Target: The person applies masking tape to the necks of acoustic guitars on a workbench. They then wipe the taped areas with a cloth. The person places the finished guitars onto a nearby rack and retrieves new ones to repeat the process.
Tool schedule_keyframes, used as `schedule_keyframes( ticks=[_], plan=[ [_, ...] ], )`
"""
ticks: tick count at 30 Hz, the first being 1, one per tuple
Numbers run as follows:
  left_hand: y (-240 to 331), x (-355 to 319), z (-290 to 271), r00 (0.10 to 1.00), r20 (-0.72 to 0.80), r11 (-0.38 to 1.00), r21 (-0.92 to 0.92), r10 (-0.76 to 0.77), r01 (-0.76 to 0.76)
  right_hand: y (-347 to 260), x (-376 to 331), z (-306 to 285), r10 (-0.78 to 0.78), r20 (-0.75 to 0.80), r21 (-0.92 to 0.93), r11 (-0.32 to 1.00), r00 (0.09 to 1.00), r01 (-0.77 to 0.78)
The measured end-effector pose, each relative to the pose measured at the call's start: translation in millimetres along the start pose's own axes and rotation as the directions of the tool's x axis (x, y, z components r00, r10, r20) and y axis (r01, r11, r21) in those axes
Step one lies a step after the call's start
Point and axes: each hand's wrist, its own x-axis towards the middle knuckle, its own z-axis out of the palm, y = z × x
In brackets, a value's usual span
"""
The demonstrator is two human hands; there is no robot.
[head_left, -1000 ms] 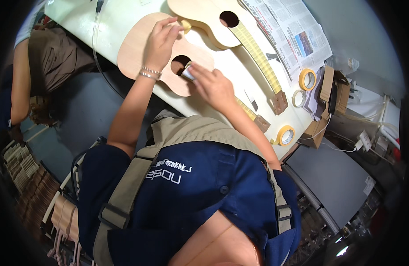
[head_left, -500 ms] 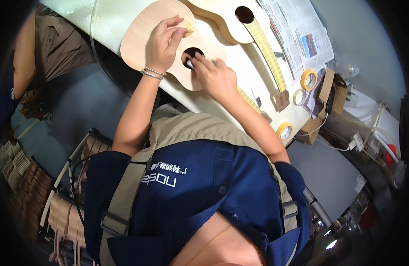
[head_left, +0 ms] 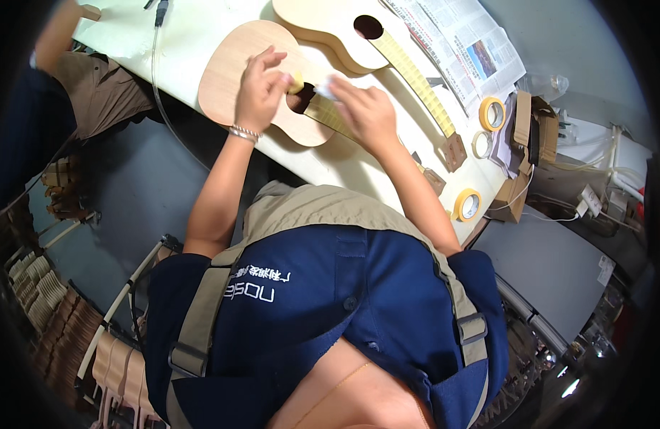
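An unpainted ukulele lies on the white table in front of me, and yellow tape covers its fretboard. My left hand is over its top, pinching a small yellow piece beside the sound hole. To the right, my right hand hovers above the fretboard. Its fingertips close on a small white thing, blurred, perhaps a bit of cloth or paper. Behind lies a second ukulele with a taped neck, touched by neither hand.
Newspaper sheets cover the table's far right. Tape rolls lie near the right edge, beside a cardboard box. A hose crosses the table's left. Another person's arm shows at upper left; wooden necks hang on a rack at lower left.
My right hand has come out of the sound hole and moved right, over the fretboard. My left hand has brought the yellow piece nearer the hole. The whole view has shifted slightly.
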Motion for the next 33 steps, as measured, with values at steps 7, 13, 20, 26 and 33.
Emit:
schedule_keyframes(
  ticks=[7, 13, 20, 26, 33],
  plan=[
    [41, -22, 31, 0.942, 0.157, 0.82, 0.547, -0.298, 0.168, 41, -84, 4, 0.184, -0.132, -0.161, 0.966, 0.974, -0.204],
    [32, -27, 36, 0.973, 0.047, 0.825, 0.54, -0.226, 0.165, 30, -89, 7, 0.219, -0.167, -0.124, 0.963, 0.961, -0.241],
    [26, -42, 16, 0.945, -0.127, 0.927, -0.27, -0.302, 0.26, 192, -92, -59, 0.325, -0.444, -0.236, 0.857, 0.835, -0.459],
    [-30, -84, -100, 0.577, -0.568, 0.807, -0.359, -0.587, 0.469, 172, -94, -76, 0.333, -0.336, -0.282, 0.857, 0.881, -0.431],
    [-125, -106, -119, 0.649, -0.299, 0.696, -0.077, -0.699, 0.714, -1, -116, -15, 0.377, 0.229, -0.026, 0.924, 0.897, -0.381]
  ],
)
